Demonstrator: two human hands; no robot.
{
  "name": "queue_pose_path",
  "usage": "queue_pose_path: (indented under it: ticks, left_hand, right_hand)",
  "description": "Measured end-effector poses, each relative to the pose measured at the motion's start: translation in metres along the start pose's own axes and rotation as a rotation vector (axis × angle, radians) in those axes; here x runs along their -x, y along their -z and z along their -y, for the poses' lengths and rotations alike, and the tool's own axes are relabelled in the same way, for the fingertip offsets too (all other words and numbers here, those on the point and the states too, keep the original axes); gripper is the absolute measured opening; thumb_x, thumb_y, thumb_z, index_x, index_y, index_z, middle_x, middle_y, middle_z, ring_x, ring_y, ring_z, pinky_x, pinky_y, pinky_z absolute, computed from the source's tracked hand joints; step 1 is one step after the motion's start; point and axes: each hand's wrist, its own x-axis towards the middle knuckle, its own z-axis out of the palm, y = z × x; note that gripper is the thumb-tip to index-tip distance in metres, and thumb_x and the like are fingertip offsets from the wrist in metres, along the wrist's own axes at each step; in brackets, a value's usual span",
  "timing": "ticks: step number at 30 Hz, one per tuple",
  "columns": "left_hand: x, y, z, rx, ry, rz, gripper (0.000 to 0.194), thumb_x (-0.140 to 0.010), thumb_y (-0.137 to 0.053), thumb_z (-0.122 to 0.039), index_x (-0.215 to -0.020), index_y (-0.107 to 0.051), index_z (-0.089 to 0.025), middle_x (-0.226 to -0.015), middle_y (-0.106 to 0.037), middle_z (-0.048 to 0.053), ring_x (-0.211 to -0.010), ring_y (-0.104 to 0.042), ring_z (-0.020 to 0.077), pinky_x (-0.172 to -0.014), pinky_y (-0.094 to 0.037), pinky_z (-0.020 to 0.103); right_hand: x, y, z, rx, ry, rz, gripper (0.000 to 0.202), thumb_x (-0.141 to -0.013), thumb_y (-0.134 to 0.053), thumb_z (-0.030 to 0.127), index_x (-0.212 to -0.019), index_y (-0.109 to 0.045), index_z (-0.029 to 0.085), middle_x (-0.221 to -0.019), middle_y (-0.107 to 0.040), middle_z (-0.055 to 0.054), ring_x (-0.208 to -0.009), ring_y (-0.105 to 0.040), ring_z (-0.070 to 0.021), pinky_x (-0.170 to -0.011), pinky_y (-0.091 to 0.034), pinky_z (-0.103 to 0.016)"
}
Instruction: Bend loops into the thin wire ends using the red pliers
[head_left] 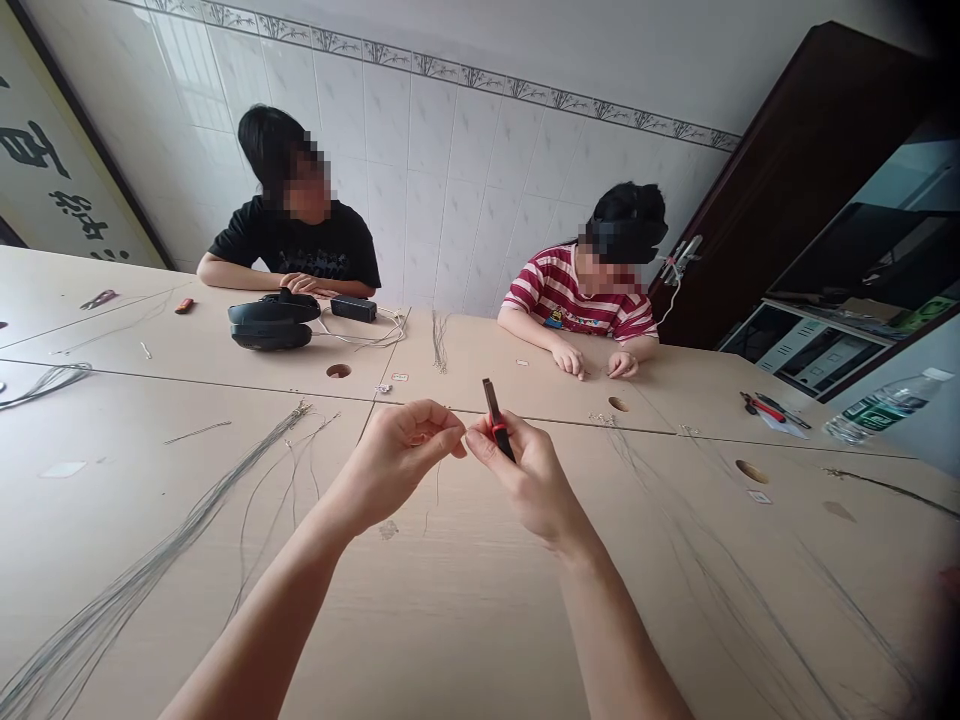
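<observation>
Above the middle of the table, my left hand [409, 455] has its thumb and forefinger pinched together. A thin dark cord [439, 485] hangs below these fingertips; the pinched end is hidden. Close beside it, my right hand [525, 465] grips a small red-and-black tool [496, 422] with a narrow metal end pointing up and away; its exact kind is unclear. The right thumb and fingertip meet near the left fingertips, and whether they also hold the cord cannot be made out.
A bundle of grey cords [232, 470] lies left, looser cords [675, 510] right. Across the table [465, 640] sit two people, one in black [337, 240], one in stripes [547, 285]. A black headset [270, 320], red-handled pliers [761, 405] and a water bottle [885, 408] are farther off.
</observation>
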Motion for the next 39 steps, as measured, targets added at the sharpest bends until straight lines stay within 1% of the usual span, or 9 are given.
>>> queue_pose_path:
  ticks: [3, 6, 10, 13, 19, 28, 33, 39]
  left_hand:
    - [0.0002, 0.0003, -0.0008, 0.013, 0.008, 0.009, 0.022, -0.090, -0.056, -0.034, -0.081, -0.068, -0.018, -0.080, -0.073, 0.003, -0.081, -0.067, 0.0184, -0.072, -0.050, 0.029]
    - [0.0005, 0.0012, -0.0014, 0.039, 0.037, 0.025, 0.025, -0.092, -0.051, -0.033, -0.084, -0.069, -0.019, -0.084, -0.074, 0.003, -0.084, -0.066, 0.0186, -0.074, -0.050, 0.030]
    - [0.0008, 0.0028, -0.0002, 0.096, 0.063, 0.017, 0.024, -0.093, -0.049, -0.033, -0.089, -0.069, -0.020, -0.085, -0.074, 0.003, -0.087, -0.066, 0.0188, -0.079, -0.050, 0.032]
    - [0.0014, 0.0038, 0.0019, 0.111, 0.062, 0.017, 0.023, -0.092, -0.051, -0.036, -0.086, -0.068, -0.020, -0.085, -0.073, 0.003, -0.087, -0.066, 0.0190, -0.081, -0.050, 0.033]
    - [0.0019, 0.0038, 0.0023, 0.096, 0.063, 0.025, 0.024, -0.090, -0.057, -0.040, -0.081, -0.065, -0.019, -0.083, -0.073, 0.004, -0.085, -0.066, 0.0196, -0.074, -0.050, 0.031]
    - [0.0010, 0.0036, -0.0008, 0.067, 0.060, 0.025, 0.020, -0.088, -0.058, -0.036, -0.081, -0.064, -0.018, -0.078, -0.072, 0.004, -0.078, -0.064, 0.0177, -0.068, -0.048, 0.029]
    - [0.0006, 0.0040, -0.0011, 0.029, 0.056, 0.033, 0.019, -0.088, -0.058, -0.034, -0.082, -0.065, -0.018, -0.080, -0.071, 0.004, -0.079, -0.064, 0.0181, -0.071, -0.048, 0.030]
    - [0.0016, 0.0040, -0.0006, 0.092, 0.051, 0.037, 0.023, -0.092, -0.053, -0.036, -0.082, -0.066, -0.019, -0.084, -0.073, 0.003, -0.086, -0.064, 0.0186, -0.080, -0.048, 0.033]
  right_hand:
    - [-0.0001, -0.0003, -0.0016, 0.008, 0.006, -0.017, 0.022, -0.089, -0.058, 0.038, -0.078, -0.056, 0.020, -0.072, -0.056, 0.001, -0.064, -0.042, -0.0127, -0.061, -0.036, -0.026]
    - [0.0003, -0.0008, -0.0032, 0.021, 0.027, -0.038, 0.023, -0.090, -0.058, 0.039, -0.077, -0.053, 0.021, -0.069, -0.049, 0.003, -0.061, -0.039, -0.0119, -0.058, -0.035, -0.025]
    - [0.0013, -0.0009, -0.0035, 0.021, 0.047, -0.045, 0.023, -0.090, -0.058, 0.039, -0.078, -0.052, 0.021, -0.069, -0.045, 0.003, -0.061, -0.037, -0.0115, -0.057, -0.034, -0.024]
    - [0.0014, -0.0011, -0.0016, 0.021, 0.051, -0.048, 0.024, -0.090, -0.058, 0.039, -0.077, -0.051, 0.021, -0.068, -0.044, 0.004, -0.060, -0.037, -0.0114, -0.057, -0.034, -0.024]
    - [0.0004, -0.0021, 0.0022, 0.043, 0.066, -0.051, 0.023, -0.089, -0.058, 0.040, -0.076, -0.052, 0.021, -0.067, -0.046, 0.004, -0.059, -0.038, -0.0115, -0.057, -0.036, -0.025]
    - [0.0031, -0.0008, 0.0025, 0.061, 0.049, -0.022, 0.019, -0.090, -0.058, 0.037, -0.079, -0.055, 0.021, -0.072, -0.057, 0.002, -0.060, -0.041, -0.0115, -0.058, -0.036, -0.025]
    - [0.0017, -0.0001, 0.0020, 0.077, 0.054, -0.003, 0.018, -0.091, -0.058, 0.035, -0.080, -0.056, 0.020, -0.072, -0.058, 0.001, -0.063, -0.044, -0.0119, -0.060, -0.037, -0.025]
    - [0.0031, -0.0004, 0.0014, 0.132, 0.120, -0.041, 0.019, -0.092, -0.056, 0.035, -0.079, -0.054, 0.021, -0.068, -0.055, 0.003, -0.057, -0.039, -0.0108, -0.056, -0.035, -0.025]
